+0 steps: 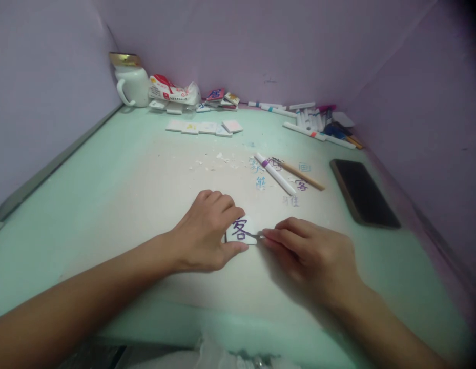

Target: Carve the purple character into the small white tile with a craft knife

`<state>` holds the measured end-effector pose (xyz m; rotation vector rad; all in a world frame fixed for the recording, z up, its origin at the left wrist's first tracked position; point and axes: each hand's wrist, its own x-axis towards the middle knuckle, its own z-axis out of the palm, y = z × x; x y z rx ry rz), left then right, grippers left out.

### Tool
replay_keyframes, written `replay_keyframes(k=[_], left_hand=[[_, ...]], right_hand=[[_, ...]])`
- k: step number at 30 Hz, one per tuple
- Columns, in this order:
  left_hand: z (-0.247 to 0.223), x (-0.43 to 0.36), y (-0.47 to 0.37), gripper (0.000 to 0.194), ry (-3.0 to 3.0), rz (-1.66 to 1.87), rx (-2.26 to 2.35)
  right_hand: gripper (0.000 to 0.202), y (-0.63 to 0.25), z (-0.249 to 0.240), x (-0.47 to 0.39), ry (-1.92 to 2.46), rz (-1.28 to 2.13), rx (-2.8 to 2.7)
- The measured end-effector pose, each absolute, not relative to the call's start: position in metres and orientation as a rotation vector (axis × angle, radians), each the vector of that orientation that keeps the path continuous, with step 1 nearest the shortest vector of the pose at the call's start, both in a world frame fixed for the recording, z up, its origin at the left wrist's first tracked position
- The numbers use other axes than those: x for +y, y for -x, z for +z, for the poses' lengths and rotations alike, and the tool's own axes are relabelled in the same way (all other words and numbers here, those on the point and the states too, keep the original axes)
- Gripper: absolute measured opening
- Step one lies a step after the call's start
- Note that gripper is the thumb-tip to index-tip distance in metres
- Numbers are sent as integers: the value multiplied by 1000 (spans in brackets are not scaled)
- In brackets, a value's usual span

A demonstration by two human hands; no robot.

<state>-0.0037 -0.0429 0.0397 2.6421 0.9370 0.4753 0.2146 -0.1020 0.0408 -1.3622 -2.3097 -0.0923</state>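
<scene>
A small white tile (250, 225) with a purple character drawn on it lies near the middle of the table. My left hand (210, 230) grips it from the left, fingers at its far edge and thumb at its near edge. Pinched in the fingers of my right hand (310, 251) is a thin metal blade tool (254, 236), its tip on the character. Beyond the hands lie a white marker with a purple band (275, 174) and a tan stick (304, 176), among characters written on the table surface.
A dark phone (364, 193) lies at the right. At the back are a white mug (135, 86), a plastic packet (172, 91), stacked tiles, a row of tiles (199, 127) and several markers (309, 119). White scraps (222, 158) are scattered mid-table.
</scene>
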Motion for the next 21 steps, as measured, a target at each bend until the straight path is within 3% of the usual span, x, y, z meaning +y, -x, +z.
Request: replay_keyframes(k=[12,21], left_hand=[[38,-42,3,34,-2616,605,929],[36,-41,4,35,-2609,626,926]], right_hand=[[25,-213,43,-95,1376,-5,-2374],[25,-217,51,-91,1443,326,-2401]])
